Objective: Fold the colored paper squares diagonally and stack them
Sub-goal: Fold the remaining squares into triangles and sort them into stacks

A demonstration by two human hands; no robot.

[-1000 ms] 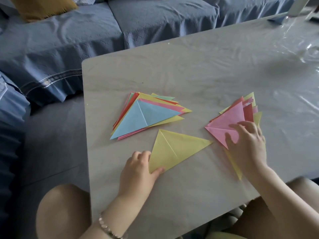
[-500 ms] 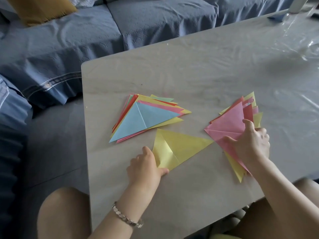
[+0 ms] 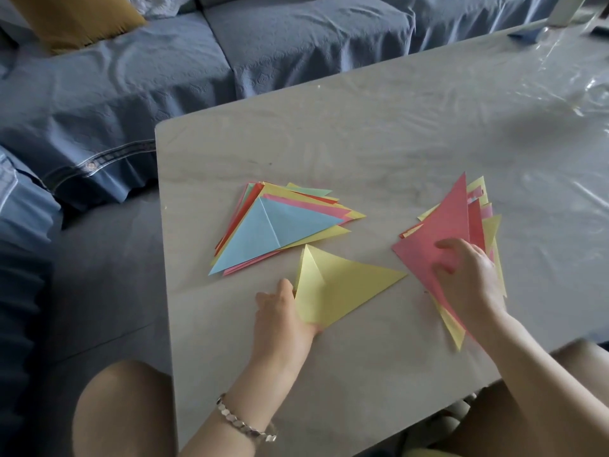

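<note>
My L hand (image 3: pixel 283 311) pinches folded yellow paper triangle (image 3: pixel 342 285) by near corner, bound for multicoloured folded-paper stack (image 3: pixel 280 229) at 11 o'clock. R hand (image 3: pixel 468 275) grips pink paper sheet (image 3: pixel 438 232) at 3 o'clock, for next fold.

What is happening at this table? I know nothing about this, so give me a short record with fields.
Left side: left hand grips the near corner of the yellow triangle
Right side: right hand holds the pink paper, tilted up off the loose pile
Middle: folded stack, blue on top, lies behind the yellow triangle
Surface: table
Background: blue sofa
</note>
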